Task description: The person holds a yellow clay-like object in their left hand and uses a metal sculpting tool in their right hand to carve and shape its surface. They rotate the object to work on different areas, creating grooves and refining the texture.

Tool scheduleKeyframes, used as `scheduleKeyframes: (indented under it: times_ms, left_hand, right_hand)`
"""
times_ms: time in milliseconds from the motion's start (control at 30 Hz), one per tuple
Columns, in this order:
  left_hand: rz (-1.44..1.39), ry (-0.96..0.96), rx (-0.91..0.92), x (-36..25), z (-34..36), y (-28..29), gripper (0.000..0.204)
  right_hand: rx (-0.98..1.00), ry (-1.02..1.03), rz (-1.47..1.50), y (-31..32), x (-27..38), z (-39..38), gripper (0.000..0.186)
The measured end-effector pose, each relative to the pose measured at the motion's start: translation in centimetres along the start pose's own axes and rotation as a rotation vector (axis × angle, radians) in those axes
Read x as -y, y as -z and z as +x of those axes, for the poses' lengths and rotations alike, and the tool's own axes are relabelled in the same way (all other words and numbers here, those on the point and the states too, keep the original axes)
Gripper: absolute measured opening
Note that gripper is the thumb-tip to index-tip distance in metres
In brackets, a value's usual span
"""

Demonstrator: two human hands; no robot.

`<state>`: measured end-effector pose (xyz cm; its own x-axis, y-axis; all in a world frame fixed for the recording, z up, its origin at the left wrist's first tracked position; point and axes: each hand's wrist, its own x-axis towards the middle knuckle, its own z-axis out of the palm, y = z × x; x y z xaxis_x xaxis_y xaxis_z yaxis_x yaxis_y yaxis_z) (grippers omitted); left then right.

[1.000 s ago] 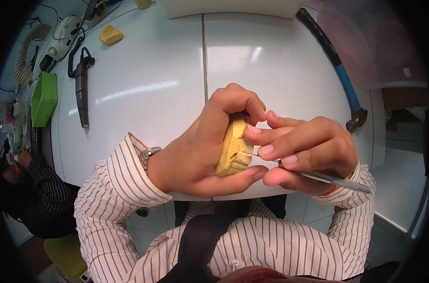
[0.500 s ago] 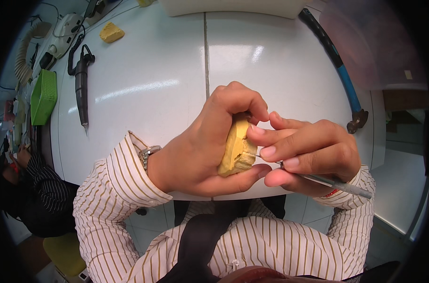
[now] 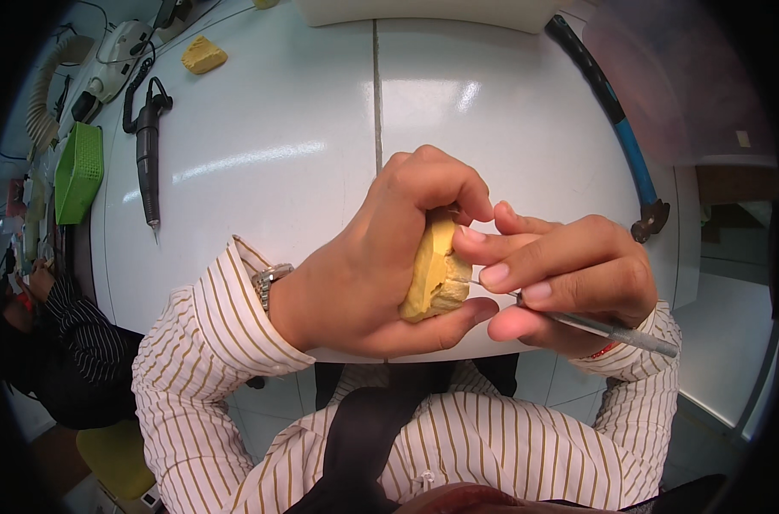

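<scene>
My left hand (image 3: 381, 257) is wrapped round a yellow plaster dental model (image 3: 429, 278), its fingers curled over the far end and its thumb along the near side. In my right hand (image 3: 573, 278) is a slim metal carving tool (image 3: 612, 331), pinched between thumb and fingers like a pen. The tool's thin tip meets the ridged right side of the model. Fingertips of my right hand rest against or very close to the model's upper edge. Part of the model is hidden inside my left palm.
On the white table (image 3: 261, 231) lie a dark rotary handpiece (image 3: 148, 163) and another yellow plaster piece (image 3: 203, 56) at the left. A blue-handled hammer (image 3: 626, 146) lies at the right. A green basket (image 3: 79, 174) stands by the left edge. A co-worker's striped sleeve (image 3: 81, 317) shows far left.
Both hands and the model have shifted very slightly to the right in the picture. The tool's tip stays at the model's ridged side, and both grips are kept.
</scene>
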<state>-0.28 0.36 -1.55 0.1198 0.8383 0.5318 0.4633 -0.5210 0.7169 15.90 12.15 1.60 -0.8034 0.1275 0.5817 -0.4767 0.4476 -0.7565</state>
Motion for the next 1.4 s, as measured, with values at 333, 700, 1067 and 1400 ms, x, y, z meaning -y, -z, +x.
scheduleKeyframes:
  times_ms: [333,700,1067,1400]
  left_hand:
    - [0.043,-0.029,-0.009,0.01,0.03,-0.06,0.072]
    - [-0.014,-0.017,-0.028,-0.1,0.07,-0.19,0.067]
    - [-0.038,-0.023,-0.05,-0.21,0.08,-0.32,0.065]
    - [-0.05,-0.019,-0.06,-0.24,0.05,-0.38,0.065]
  right_hand:
    - [0.053,0.009,-0.063,0.17,0.28,0.29,0.031]
    - [0.036,-0.001,0.004,0.02,0.09,0.06,0.03]
    - [0.028,-0.081,0.221,0.14,-0.08,-0.12,0.028]
    - [0.043,-0.096,0.218,0.29,-0.05,-0.11,0.028]
